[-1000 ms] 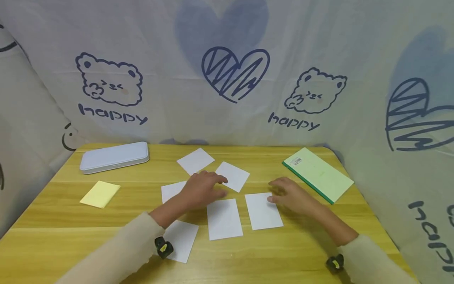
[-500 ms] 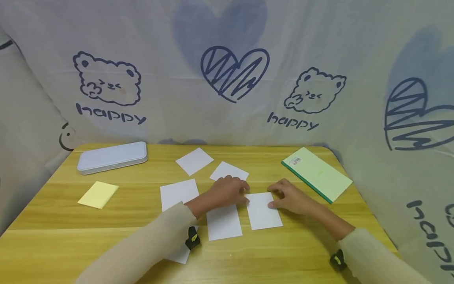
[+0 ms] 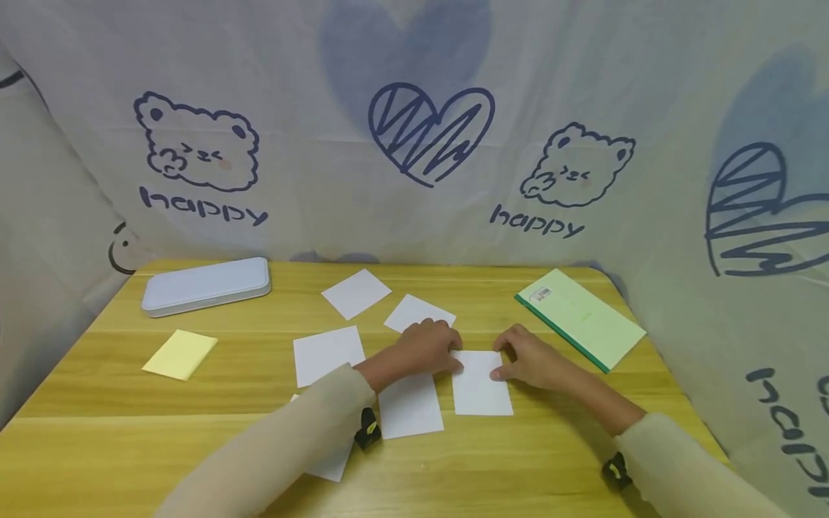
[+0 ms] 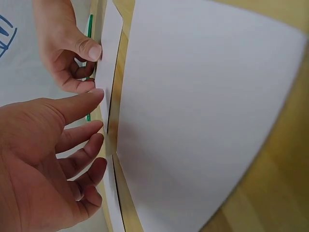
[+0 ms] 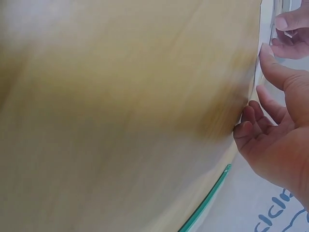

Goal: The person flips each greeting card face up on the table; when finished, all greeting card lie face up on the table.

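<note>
Sitting farther right than a second ago, the left hand (image 3: 427, 347) is now touching the upper left edge of a white card (image 3: 481, 388), which is lying a little straighter than before. Opposite it, the right hand (image 3: 531, 358), staying near its earlier spot, is touching the upper right edge. The card is lying flat on the wooden counter (image 3: 505, 467), between the two hands, and most of its surface is extending below them toward the person.

Both hands are keeping their fingers loosely bent, with a gap showing between thumb and forefinger; each thumb tip is meeting a side edge of the card, and neither hand is wrapping around anything. In the left wrist view, the left fingertips are lining up along the edge of the card, with the right hand facing them.

Just left of the card, a second sheet (image 3: 411, 414) is lying partly under the left forearm. Behind the left hand, a third sheet (image 3: 417, 311) is showing. Beyond the right hand, a green notebook (image 3: 583, 320) is lying at a slant.
</note>
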A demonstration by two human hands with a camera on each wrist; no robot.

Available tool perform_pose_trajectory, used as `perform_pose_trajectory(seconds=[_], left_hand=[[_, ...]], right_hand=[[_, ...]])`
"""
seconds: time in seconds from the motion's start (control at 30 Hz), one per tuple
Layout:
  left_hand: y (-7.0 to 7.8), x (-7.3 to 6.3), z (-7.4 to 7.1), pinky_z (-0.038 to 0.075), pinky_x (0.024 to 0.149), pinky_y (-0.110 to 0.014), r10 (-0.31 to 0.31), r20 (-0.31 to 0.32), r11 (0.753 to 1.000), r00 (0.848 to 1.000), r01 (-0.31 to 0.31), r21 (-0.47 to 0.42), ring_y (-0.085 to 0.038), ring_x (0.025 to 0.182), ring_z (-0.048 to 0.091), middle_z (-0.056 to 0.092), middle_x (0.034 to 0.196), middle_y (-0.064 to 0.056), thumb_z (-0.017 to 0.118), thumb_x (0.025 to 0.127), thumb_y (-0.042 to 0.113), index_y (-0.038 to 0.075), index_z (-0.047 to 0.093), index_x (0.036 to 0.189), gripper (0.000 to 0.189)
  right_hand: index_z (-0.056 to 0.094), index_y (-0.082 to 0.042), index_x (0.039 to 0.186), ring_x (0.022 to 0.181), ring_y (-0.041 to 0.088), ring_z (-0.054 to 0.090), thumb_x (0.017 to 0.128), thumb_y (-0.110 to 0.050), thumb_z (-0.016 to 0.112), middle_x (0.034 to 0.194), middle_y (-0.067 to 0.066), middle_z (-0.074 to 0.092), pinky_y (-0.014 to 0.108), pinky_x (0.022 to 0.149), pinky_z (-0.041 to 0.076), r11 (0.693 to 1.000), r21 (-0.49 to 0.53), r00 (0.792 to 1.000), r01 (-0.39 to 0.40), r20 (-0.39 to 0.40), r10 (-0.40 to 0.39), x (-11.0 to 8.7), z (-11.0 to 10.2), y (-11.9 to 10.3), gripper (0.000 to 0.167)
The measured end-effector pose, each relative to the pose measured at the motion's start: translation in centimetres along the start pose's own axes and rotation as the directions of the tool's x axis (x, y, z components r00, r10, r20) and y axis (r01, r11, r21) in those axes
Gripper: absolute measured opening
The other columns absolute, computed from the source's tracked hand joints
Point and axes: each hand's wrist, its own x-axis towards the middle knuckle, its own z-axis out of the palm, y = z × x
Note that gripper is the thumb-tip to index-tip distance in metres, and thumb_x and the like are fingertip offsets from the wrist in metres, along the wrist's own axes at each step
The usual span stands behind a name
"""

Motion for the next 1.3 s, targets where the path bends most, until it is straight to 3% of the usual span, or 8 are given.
perform_pose_trajectory(seconds=[0.13, 0.47, 0.67, 0.8, 0.97, 1.13, 1.3], left_hand=[[0.3, 0.0, -0.1, 0.045, 0.077, -0.036, -0.02, 0.012, 1.0, 1.0, 0.02, 0.001, -0.016, 0.092, 0.054, 0.064, 0.103, 0.003, 0.078, 0.087, 0.041, 0.02, 0.075, 0.113, 0.033], [0.7, 0.0, -0.3, 0.047, 0.086, -0.038, -0.053, 0.011, 0.998, 0.999, 0.053, 0.015, -0.018, 0.097, 0.058, 0.066, 0.106, 0.003, 0.079, 0.087, 0.038, 0.018, 0.069, 0.113, 0.034], [0.4, -0.3, -1.0, 0.047, 0.079, -0.032, -0.056, -0.022, 0.982, 0.998, 0.051, -0.184, -0.014, 0.086, 0.057, 0.064, 0.099, 0.003, 0.077, 0.09, 0.027, 0.014, 0.063, 0.11, 0.028], [-0.1, -1.2, -1.7, 0.048, 0.084, -0.033, -0.069, -0.07, 0.934, 0.995, 0.039, -0.356, -0.016, 0.094, 0.056, 0.063, 0.104, -0.002, 0.071, 0.094, 0.018, 0.011, 0.062, 0.109, 0.019], [-0.7, -2.8, -3.1, 0.052, 0.081, -0.033, -0.104, -0.098, 0.83, 0.99, 0.032, -0.556, -0.019, 0.097, 0.058, 0.061, 0.112, -0.006, 0.066, 0.098, 0.015, 0.012, 0.063, 0.113, 0.015], [-1.0, -4.2, -4.7, 0.057, 0.081, -0.039, -0.118, -0.115, 0.716, 0.986, 0.005, -0.698, -0.02, 0.091, 0.061, 0.06, 0.115, -0.009, 0.065, 0.098, 0.013, 0.011, 0.064, 0.117, 0.019], [-1.3, -6.0, -5.8, 0.056, 0.088, -0.047, -0.136, -0.136, 0.646, 0.981, -0.016, -0.763, -0.021, 0.096, 0.064, 0.061, 0.119, -0.009, 0.065, 0.097, 0.012, 0.011, 0.065, 0.12, 0.022]], right_hand=[[0.061, -0.008, 0.115, 0.114, 0.028, 0.055, 0.084, -0.035, 0.082, 0.12, 0.011, 0.055, 0.049, 0.102, 0.045, 1.0, 0.003, 1.0, -0.001, -0.012, 0.001, -0.2, -0.1, -0.1, 0.045], [0.059, -0.005, 0.12, 0.11, 0.026, 0.056, 0.086, -0.032, 0.081, 0.121, 0.012, 0.057, 0.046, 0.097, 0.047, 0.999, 0.05, 0.999, 0.019, -0.04, -0.017, -0.3, -0.1, 0.1, 0.048], [0.056, -0.009, 0.126, 0.088, 0.022, 0.056, 0.094, -0.021, 0.072, 0.109, 0.008, 0.06, 0.033, 0.072, 0.051, 0.962, 0.273, 0.999, -0.027, -0.035, 0.038, -0.7, -0.8, -0.4, 0.038], [0.058, -0.006, 0.125, 0.081, 0.023, 0.063, 0.099, -0.011, 0.064, 0.104, 0.011, 0.063, 0.032, 0.07, 0.056, 0.916, 0.401, 0.999, 0.03, -0.048, -0.012, -1.1, -1.3, -1.2, 0.027], [0.058, -0.001, 0.125, 0.081, 0.027, 0.067, 0.099, -0.007, 0.062, 0.104, 0.017, 0.064, 0.038, 0.075, 0.06, 0.841, 0.535, 0.996, 0.082, -0.071, -0.052, -1.4, -1.8, -2.7, 0.026], [0.058, -0.003, 0.124, 0.077, 0.025, 0.067, 0.098, -0.009, 0.065, 0.101, 0.016, 0.066, 0.036, 0.073, 0.06, 0.825, 0.543, 0.984, 0.155, -0.161, -0.079, -2.0, -2.8, -4.6, 0.028], [0.06, -0.008, 0.123, 0.078, 0.026, 0.067, 0.099, -0.011, 0.065, 0.097, 0.016, 0.065, 0.038, 0.075, 0.06, 0.789, 0.568, 0.97, 0.234, -0.195, -0.147, -2.8, -3.9, -6.7, 0.025]])
